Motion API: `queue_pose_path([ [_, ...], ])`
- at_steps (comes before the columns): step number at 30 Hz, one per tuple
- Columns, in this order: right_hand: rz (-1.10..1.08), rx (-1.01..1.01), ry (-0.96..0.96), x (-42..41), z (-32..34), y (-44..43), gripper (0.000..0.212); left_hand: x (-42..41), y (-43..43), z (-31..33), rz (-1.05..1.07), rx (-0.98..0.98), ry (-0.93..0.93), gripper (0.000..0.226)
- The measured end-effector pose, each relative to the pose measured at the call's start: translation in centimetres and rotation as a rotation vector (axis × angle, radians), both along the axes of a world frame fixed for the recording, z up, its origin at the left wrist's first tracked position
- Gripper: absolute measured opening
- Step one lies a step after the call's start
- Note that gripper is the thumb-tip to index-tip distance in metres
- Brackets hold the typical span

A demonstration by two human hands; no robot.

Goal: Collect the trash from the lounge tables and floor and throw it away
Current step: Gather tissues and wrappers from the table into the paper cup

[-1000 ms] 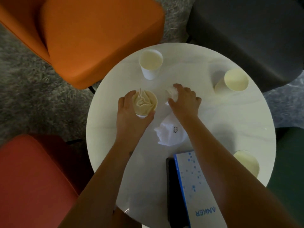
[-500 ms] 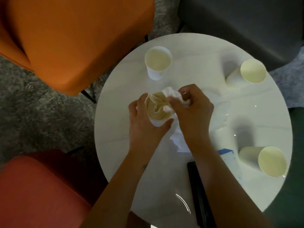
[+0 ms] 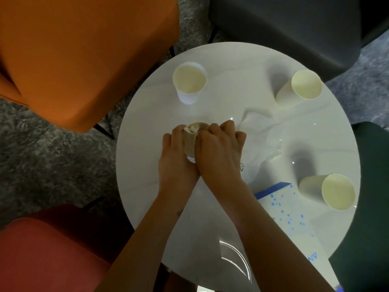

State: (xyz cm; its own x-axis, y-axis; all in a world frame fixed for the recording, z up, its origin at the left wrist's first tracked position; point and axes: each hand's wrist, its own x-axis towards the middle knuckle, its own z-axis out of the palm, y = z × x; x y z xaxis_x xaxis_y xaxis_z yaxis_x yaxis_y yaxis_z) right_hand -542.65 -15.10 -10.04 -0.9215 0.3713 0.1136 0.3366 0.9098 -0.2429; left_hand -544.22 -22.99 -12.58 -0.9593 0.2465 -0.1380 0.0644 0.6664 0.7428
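A paper cup (image 3: 190,140) stuffed with crumpled tissue stands near the middle of the round white table (image 3: 147,144). My left hand (image 3: 175,159) is wrapped around its left side. My right hand (image 3: 221,148) covers the cup's right side, its fingers curled over the rim and pressing on the tissue inside. A crumpled white tissue (image 3: 255,131) lies just right of my right hand. Three more paper cups stand upright: one at the far left (image 3: 189,82), one at the far right (image 3: 303,86), one at the near right (image 3: 330,191).
A white and blue box (image 3: 290,220) lies at the near right of the table. Around the table stand an orange chair (image 3: 80,51), a red chair (image 3: 48,253), a dark grey chair (image 3: 284,28) and a dark green seat (image 3: 370,207). Grey carpet covers the floor.
My right hand brought a tissue from the table to the cup and pushed it inside. The left hand stayed on the cup. The view shifted slightly.
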Motion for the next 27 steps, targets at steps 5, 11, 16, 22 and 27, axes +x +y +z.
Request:
queue_pose_path([
  [5, 0.144, -0.009, -0.157, 0.4, -0.5, 0.7, 0.023, 0.1, -0.3, -0.5, -0.228, -0.303, 0.157, 0.053],
  [11, 0.228, -0.137, -0.105, 1.0, 0.0, 2.8, 0.03, -0.1, 0.7, 0.4, -0.335, -0.513, 0.345, 0.042],
  [16, 0.25, -0.353, 0.114, 1.4, 0.9, 5.3, 0.026, 0.1, 2.0, 0.5, -0.316, -0.551, 0.638, 0.061],
  [22, -0.245, -0.385, -0.074, 3.5, -0.6, 10.0, 0.051, 1.0, 3.8, 0.1, 0.098, -0.137, 0.068, 0.083],
  [27, -0.186, -0.347, -0.598, 5.0, -2.5, 11.1, 0.102, 0.8, 4.8, -0.1, 0.177, -0.119, 0.059, 0.083],
])
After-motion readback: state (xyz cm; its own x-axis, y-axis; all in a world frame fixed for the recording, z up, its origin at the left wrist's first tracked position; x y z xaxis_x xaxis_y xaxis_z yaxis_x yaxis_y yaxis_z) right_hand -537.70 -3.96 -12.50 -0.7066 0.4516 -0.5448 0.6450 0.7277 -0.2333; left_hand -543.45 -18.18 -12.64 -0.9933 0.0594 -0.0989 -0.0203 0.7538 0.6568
